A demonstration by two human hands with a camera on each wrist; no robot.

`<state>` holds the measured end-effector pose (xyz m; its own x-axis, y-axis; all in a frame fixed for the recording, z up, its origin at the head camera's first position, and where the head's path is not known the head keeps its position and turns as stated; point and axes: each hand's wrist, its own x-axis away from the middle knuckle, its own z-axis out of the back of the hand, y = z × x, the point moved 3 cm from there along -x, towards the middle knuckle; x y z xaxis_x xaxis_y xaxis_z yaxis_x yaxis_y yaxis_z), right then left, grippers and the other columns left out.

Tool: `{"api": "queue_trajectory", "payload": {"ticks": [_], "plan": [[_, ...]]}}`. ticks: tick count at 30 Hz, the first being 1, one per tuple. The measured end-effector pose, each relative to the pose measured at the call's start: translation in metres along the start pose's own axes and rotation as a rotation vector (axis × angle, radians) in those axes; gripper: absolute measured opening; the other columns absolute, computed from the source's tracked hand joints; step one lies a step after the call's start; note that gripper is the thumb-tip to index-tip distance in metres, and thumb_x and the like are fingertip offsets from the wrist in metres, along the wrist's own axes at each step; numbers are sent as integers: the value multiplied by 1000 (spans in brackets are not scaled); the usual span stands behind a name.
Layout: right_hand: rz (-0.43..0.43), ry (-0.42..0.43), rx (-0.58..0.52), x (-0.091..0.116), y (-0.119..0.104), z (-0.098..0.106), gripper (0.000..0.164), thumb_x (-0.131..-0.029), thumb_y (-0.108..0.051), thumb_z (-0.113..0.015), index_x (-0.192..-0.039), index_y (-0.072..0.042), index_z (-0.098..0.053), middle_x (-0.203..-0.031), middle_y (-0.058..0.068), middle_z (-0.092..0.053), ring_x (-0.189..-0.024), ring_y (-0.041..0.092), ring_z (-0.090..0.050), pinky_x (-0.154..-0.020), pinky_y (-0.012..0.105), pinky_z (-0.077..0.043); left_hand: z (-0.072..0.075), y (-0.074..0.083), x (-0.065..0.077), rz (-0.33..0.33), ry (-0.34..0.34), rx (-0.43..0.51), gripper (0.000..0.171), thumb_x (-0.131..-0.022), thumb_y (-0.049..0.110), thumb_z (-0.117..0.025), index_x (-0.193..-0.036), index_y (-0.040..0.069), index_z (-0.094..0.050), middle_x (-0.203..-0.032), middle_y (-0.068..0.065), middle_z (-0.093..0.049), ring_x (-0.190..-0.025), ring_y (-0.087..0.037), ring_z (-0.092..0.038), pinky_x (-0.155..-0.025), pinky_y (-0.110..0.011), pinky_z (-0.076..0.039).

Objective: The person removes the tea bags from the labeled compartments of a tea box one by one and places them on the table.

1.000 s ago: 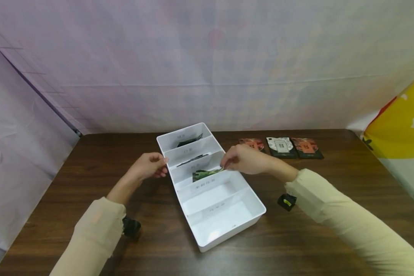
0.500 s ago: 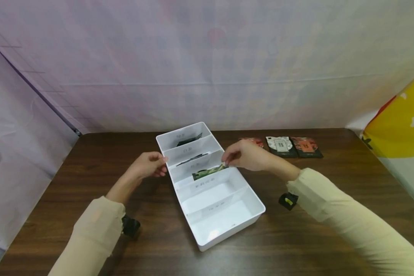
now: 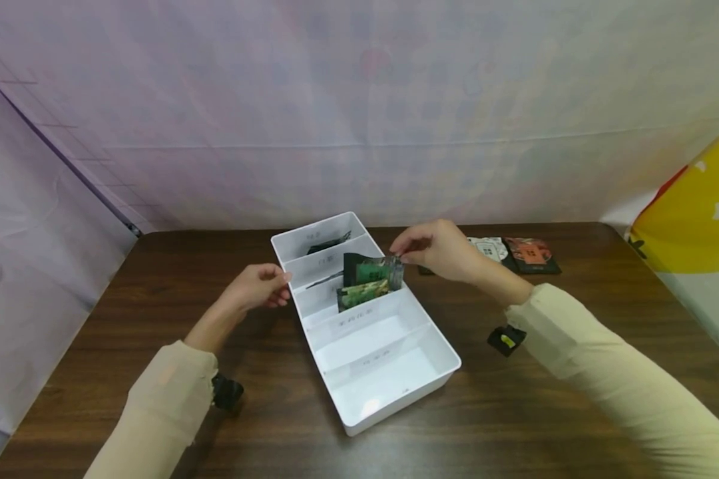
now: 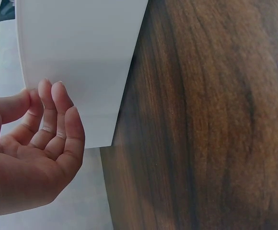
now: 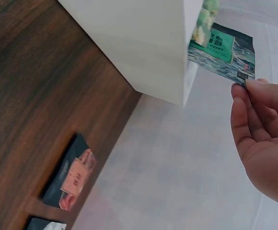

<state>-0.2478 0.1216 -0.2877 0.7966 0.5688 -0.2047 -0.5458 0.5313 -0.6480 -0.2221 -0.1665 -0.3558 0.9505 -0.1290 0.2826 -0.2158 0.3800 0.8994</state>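
Note:
My right hand (image 3: 443, 249) pinches a corner of a dark green tea sachet (image 3: 371, 271) over the middle of a white divided box (image 3: 404, 399). In the right wrist view this sachet (image 5: 225, 51) has a green label reading GREEN. A lighter green sachet (image 3: 362, 294) leans in the third compartment from the back, just in front of it. At the box's left side my left hand (image 3: 257, 286) pinches the rim between thumb and index finger; its other fingers (image 4: 74, 127) are loosely bent. Dark sachets (image 3: 329, 245) lie in the rearmost compartment.
Right of the box, a white-and-black sachet (image 3: 488, 247) and an orange-and-black sachet (image 3: 532, 255) lie near the table's back edge. Another orange sachet (image 5: 75, 177) shows in the right wrist view. A pale curtain (image 3: 359, 133) hangs behind the table.
My right hand has risen and moved slightly right, lifting the dark green sachet into view above the dividers. It now covers the nearest orange sachet. My left hand stays on the rim.

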Motion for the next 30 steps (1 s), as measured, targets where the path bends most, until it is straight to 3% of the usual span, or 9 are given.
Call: {"api": "queue_trajectory", "payload": {"ticks": [2,7,11,15,21,30], "plan": [[3,12,-3,0,-2,4,14,-80,4,-65,-93,-1,-69,-89,8,-67,-78,18,-62,-66,28,-50,0,0,0,1,-1,1,17,-95,13,-50,-88,-2,-52,-64,-2,-56,-58,-9,-57,-61,-29,-49],[-57,9,-66,2,-7,13,16,-84,4,-61,-97,-1,-67,-86,11,-65,-61,20,-55,-52,27,-45,-1,0,0,1,-1,0,17,-95,12,-50,-89,-4,-52,-65,-2,-57,-58,-9,-57,-61,-29,-49],[-87,8,-56,4,-13,21,17,-85,3,-59,-100,-2,-67,-89,11,-65,-66,18,-58,-55,27,-47,-1,0,-1,3,1,-5,18,-95,13,-50,-90,-4,-52,-65,-3,-57,-58,-9,-57,-62,-30,-49],[-65,29,-26,5,-17,29,18,-85,4,-59,-100,-1,-67,-93,12,-65,-76,18,-62,-61,27,-49,-1,-1,-1,4,2,-9,17,-95,13,-50,-90,-4,-52,-66,-3,-57,-58,-9,-57,-62,-30,-49],[-40,67,-21,6,-19,39,18,-84,6,-60,-99,0,-67,-91,14,-66,-73,16,-61,-59,25,-49,0,-1,-1,-1,2,-8,17,-95,12,-49,-89,-3,-52,-65,-2,-57,-58,-9,-57,-62,-30,-49],[-91,69,-11,14,-17,53,18,-85,3,-59,-101,1,-66,-94,16,-65,-70,11,-61,-61,25,-50,0,1,1,-1,-1,-10,18,-95,13,-49,-89,-4,-52,-65,-2,-57,-59,-9,-57,-63,-30,-50]]}}
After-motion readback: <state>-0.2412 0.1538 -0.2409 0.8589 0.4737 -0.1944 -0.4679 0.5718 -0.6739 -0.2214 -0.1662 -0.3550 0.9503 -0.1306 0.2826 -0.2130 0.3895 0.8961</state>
